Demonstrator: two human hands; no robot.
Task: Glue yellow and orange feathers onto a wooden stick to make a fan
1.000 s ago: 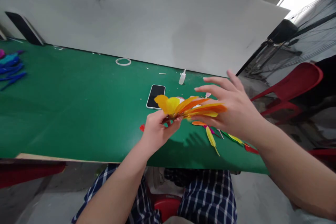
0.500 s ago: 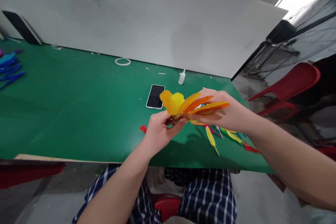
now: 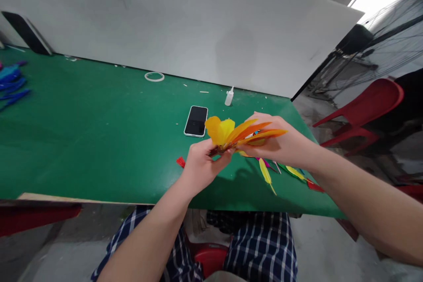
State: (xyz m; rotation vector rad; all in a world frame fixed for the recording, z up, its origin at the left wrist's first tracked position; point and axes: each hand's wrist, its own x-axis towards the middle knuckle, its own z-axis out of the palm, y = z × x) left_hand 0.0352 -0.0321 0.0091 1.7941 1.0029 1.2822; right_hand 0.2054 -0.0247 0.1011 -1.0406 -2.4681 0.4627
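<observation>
Above the green table [image 3: 99, 154], a fan of orange and yellow feathers [image 3: 243, 131] is held between both hands. My left hand [image 3: 201, 165] is closed around a dark band or stem at the base of the feathers. On the other side, my right hand [image 3: 277, 139] is closed at the feathers, its fingertips partly hidden behind them. A small white and blue patch shows between the feathers and the right palm; what it is I cannot tell. Below the right hand lies a loose yellow feather [image 3: 265, 175], with more coloured feathers partly hidden by the wrist.
Behind the hands are a phone [image 3: 196, 121] and a small white dropper bottle [image 3: 229, 96]. A white ring [image 3: 154, 77] lies near the upright white board [image 3: 165, 17]. Blue feathers [image 3: 12, 83] are at far left, a red tassel-like piece [image 3: 180, 161] beside my left hand.
The feather fan has turned slightly, its yellow and orange tips shifting a little to the right. Both hands keep their hold in nearly the same place.
</observation>
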